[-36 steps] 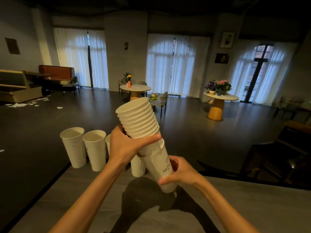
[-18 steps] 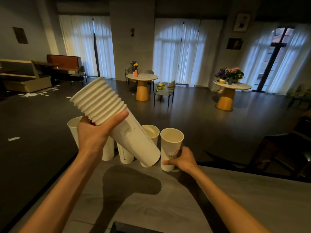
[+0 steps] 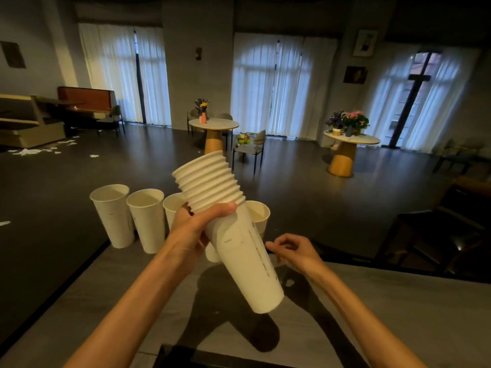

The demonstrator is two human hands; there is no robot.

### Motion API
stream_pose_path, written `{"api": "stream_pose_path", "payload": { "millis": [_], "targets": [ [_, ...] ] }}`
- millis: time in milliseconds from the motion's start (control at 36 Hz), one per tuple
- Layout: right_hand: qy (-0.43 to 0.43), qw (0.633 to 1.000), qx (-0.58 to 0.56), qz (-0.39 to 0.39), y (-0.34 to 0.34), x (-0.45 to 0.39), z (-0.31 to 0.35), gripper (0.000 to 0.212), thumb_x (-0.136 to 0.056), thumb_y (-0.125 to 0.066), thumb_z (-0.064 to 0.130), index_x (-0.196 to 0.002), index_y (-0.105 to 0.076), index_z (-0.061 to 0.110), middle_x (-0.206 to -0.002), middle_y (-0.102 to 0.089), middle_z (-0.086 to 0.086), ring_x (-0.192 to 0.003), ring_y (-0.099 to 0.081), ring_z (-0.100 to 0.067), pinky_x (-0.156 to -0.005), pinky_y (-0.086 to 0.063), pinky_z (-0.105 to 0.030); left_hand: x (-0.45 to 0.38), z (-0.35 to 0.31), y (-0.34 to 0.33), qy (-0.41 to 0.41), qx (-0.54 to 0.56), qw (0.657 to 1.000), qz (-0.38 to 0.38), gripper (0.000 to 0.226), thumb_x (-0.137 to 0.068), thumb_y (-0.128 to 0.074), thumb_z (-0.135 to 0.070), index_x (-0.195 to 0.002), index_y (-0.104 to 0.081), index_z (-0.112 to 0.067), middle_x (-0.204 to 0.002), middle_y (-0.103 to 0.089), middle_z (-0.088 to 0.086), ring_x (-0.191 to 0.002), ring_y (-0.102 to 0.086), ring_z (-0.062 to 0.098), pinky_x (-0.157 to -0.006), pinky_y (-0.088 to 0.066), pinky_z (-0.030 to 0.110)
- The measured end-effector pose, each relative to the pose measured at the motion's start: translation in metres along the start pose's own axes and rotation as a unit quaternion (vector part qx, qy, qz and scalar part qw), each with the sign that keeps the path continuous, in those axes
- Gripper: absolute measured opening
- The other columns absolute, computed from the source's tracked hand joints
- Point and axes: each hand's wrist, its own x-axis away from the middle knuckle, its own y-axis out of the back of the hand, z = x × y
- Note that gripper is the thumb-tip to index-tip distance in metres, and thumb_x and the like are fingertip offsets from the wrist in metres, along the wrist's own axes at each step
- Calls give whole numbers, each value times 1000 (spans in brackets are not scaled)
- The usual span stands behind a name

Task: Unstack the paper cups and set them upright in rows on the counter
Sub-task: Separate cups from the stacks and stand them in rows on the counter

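A person is standing at a grey counter (image 3: 372, 301), seen from their own head looking down at both forearms. The left hand (image 3: 195, 229) is gripping a stack of paper cups (image 3: 231, 235) just below its bunched rims, thumb wrapped across the front, and is holding it tilted in the air above the counter, rims pointing up and away, base pointing down toward the right. About 10 rims are showing, nested tightly. The right hand (image 3: 295, 252) is hanging just beside the lower part of the stack, fingers loosely curled and holding nothing, not touching the cups. Along the far edge of the counter, a row of cups (image 3: 127, 216) is standing upright, mouths up: 2 are fully in view on the left, a 3rd is partly hidden behind the left hand, and another is peeking out to the right of the stack. More may be hidden behind the stack; the exact count is unclear. Judging from this, the task is only getting started: 1 short row is forming, and most cups are waiting in the stack. Beyond the counter, a dim room is showing round tables (image 3: 214, 124) and curtained windows (image 3: 279, 83).
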Motion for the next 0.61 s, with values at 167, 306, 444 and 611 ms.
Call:
{"api": "stream_pose_path", "payload": {
  "millis": [167, 306, 444, 611],
  "targets": [
    [-35, 914, -241, 324, 30, 51, 19, 77, -93, -30, 69, -140, -52, 12, -128, -64, -18, -113, -64, -33, -91, -55, -40, -1, 21, -52, 57, 81, 995, 24, 69, -52, -87, -19, -117, -65, -15, -104, -76, 10, -96, -74, 26, -73, -62, 38],
    [-35, 908, -234, 346, 48, 53, 7, 87, -81, -65, 67, -143, -47, 9, -119, -63, -20, -99, -65, -28, -87, -56, -39, -7, 31, -72, 8, 43, 999, -17, 76, -41, -91, -34, -111, -66, -21, -100, -77, 2, -99, -73, 23, -81, -60, 42],
    [-4, 957, -105, 269, 54, 51, 5, 86, -65, -81, 64, -130, -55, 14, -121, -66, -12, -109, -65, -27, -96, -54, -44, -7, 40, -79, -4, 19, 997, -78, 88, -36, -94, -39, -117, -63, -23, -111, -73, 6, -106, -70, 23, -93, -57, 53],
    [72, 985, 117, 105, 60, 46, -5, 76, -63, -93, 34, -127, -52, 37, -123, -60, 16, -115, -58, -4, -92, -54, -30, -7, 33, -75, -41, 48, 988, -143, 71, -55, -93, -20, -118, -63, -16, -105, -73, 1, -95, -72, 14, -92, -58, 44]
  ]
}}
